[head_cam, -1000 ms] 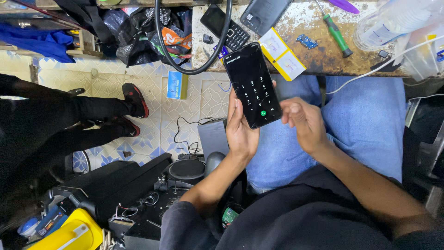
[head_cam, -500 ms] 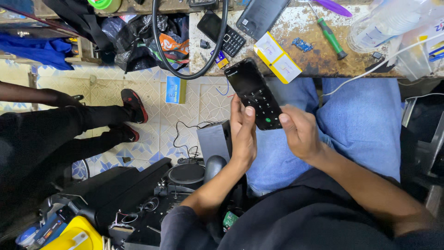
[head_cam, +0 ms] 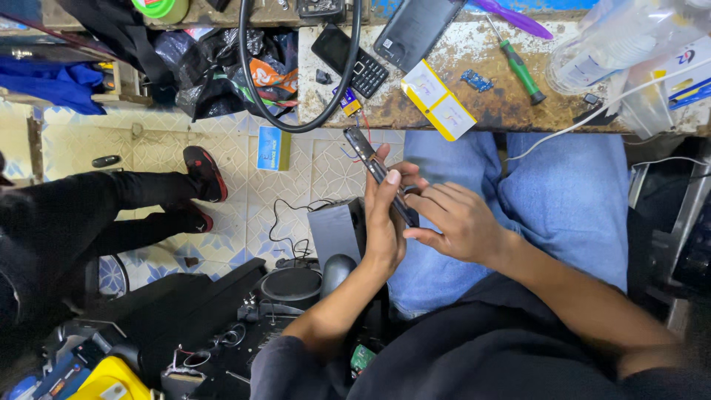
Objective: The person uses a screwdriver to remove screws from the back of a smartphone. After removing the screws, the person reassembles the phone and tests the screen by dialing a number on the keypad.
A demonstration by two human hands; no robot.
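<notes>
Phone repair workshop: worn bench (head_cam: 503, 111), screwdriver (head_cam: 520, 68), phones (head_cam: 349, 50).

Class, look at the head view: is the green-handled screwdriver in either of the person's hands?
No, the green-handled screwdriver lies on the worn bench top, while the left hand and right hand hold a dark phone.

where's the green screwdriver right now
In the head view, the green screwdriver lies on the workbench, upper right, between the yellow card and a clear plastic bag.

Left hand (head_cam: 385, 222) fingers curled, right hand (head_cam: 453, 221) fingers pinching
</notes>
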